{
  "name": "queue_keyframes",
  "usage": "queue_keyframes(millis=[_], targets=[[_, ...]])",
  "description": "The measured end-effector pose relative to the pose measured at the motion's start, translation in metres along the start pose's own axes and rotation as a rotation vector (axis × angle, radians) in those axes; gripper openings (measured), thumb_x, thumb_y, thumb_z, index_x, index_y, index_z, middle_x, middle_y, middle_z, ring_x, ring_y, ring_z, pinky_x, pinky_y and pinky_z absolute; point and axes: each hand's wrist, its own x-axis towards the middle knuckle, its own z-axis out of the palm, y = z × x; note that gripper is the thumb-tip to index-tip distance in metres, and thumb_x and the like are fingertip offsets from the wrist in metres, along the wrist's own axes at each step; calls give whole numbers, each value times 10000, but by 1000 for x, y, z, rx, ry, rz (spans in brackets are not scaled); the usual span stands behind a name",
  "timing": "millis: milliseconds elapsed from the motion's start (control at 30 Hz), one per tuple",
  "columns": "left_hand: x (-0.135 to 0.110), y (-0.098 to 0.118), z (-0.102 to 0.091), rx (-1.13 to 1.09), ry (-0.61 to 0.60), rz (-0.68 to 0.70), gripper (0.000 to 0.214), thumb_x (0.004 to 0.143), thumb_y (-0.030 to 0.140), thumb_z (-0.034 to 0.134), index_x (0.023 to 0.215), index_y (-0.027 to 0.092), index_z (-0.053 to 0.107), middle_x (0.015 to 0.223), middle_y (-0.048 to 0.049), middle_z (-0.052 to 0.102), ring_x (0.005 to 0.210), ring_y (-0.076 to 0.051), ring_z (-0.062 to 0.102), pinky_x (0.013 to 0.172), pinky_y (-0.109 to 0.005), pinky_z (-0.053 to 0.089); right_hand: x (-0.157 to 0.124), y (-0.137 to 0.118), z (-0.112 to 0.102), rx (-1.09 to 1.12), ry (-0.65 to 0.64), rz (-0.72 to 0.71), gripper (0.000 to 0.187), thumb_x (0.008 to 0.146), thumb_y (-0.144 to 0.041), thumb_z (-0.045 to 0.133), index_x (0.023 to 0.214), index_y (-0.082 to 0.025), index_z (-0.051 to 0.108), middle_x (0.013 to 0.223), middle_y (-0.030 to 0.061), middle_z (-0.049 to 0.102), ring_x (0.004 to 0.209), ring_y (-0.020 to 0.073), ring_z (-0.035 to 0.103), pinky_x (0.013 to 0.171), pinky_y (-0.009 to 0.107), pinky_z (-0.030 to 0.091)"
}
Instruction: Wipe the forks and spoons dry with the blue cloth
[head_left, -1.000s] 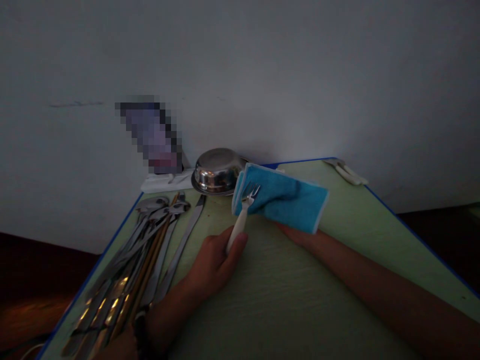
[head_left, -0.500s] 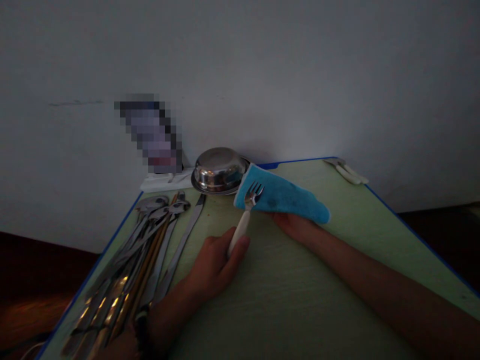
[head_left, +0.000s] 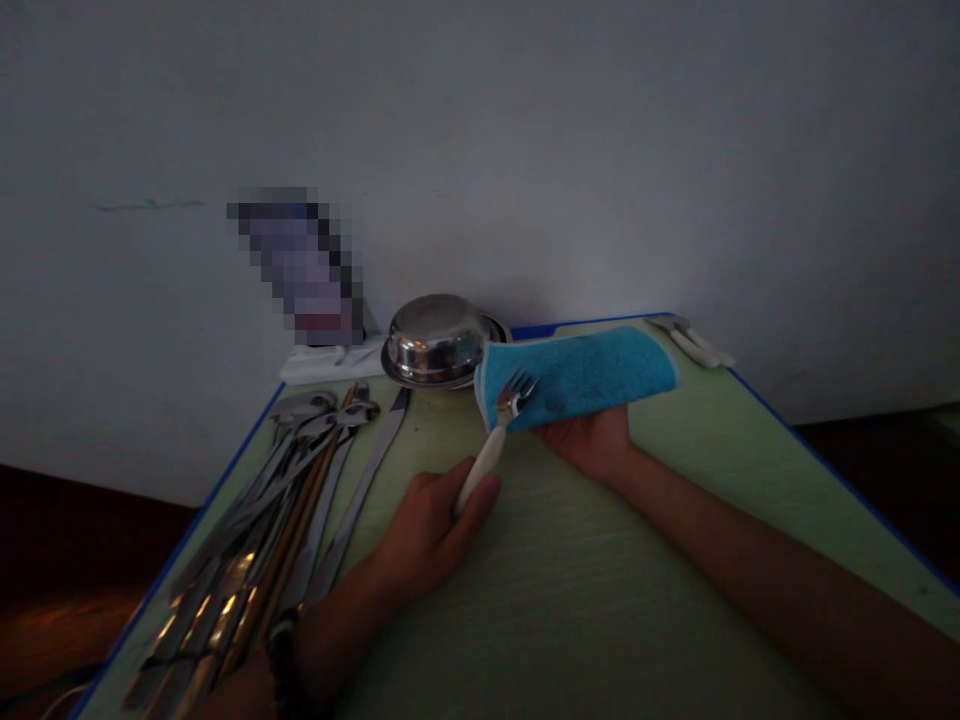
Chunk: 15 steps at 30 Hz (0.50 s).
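My left hand (head_left: 439, 525) is closed around the pale handle of a fork (head_left: 487, 465), its metal tines pointing up and away from me. Just behind the tines is a folded blue cloth (head_left: 585, 375) with a white edge and dark damp-looking patches. Under the cloth, my right hand (head_left: 589, 440) supports it with the palm turned up; its fingers are mostly hidden by the cloth. The tines overlap the cloth's left end, but I cannot tell whether they touch.
Several spoons, knives and chopsticks (head_left: 311, 490) lie along the left of the green table (head_left: 600, 600). An upturned metal bowl (head_left: 439, 340) stands at the back. A blurred-out phone-like object (head_left: 304, 270) leans on the wall. White-handled cutlery (head_left: 697, 345) rests at the far right corner.
The cloth has turned, its right end rising and spreading wider, while my right hand shows more beneath it. The fork has shifted slightly right in my left hand.
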Motion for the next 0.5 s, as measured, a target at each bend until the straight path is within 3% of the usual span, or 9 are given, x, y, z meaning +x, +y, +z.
queue_keyframes(millis=[100, 200, 333, 500], targets=[[-1, -2, 0, -34, 24, 49, 342, 902, 374, 289, 660, 177, 430, 501, 54, 376, 418, -88, 410, 426, -212, 295, -1, 2, 1, -9, 45, 19, 362, 660, -575, 536, 814, -266, 644, 980, 5, 681, 1035, 230, 556, 906, 406, 422], [1, 0, -1, -11, -51, 18, 346, 905, 382, 283, 711, 166, 471, 519, 40, 425, 442, -101, 445, 443, -216, 319, -2, 3, 2, -12, 27, 61, 369, 601, -555, 619, 836, -273, 657, 982, -3, 683, 1029, 222, 563, 920, 389, 419], [3, 4, -1, 39, -132, -23, 352, 905, 396, 291, 745, 162, 501, 533, 23, 483, 461, -113, 475, 447, -214, 334, -3, 2, 2, -28, -52, 32, 389, 674, -570, 545, 895, -272, 661, 1028, 5, 672, 1036, 219, 567, 918, 391, 425], [3, 7, 0, 108, -141, -10, 370, 909, 387, 271, 699, 172, 486, 518, 18, 496, 454, -114, 481, 454, -213, 340, -2, 1, 1, -205, -2, -13, 400, 691, -597, 499, 878, -275, 644, 969, 18, 679, 973, 226, 591, 822, 394, 476]])
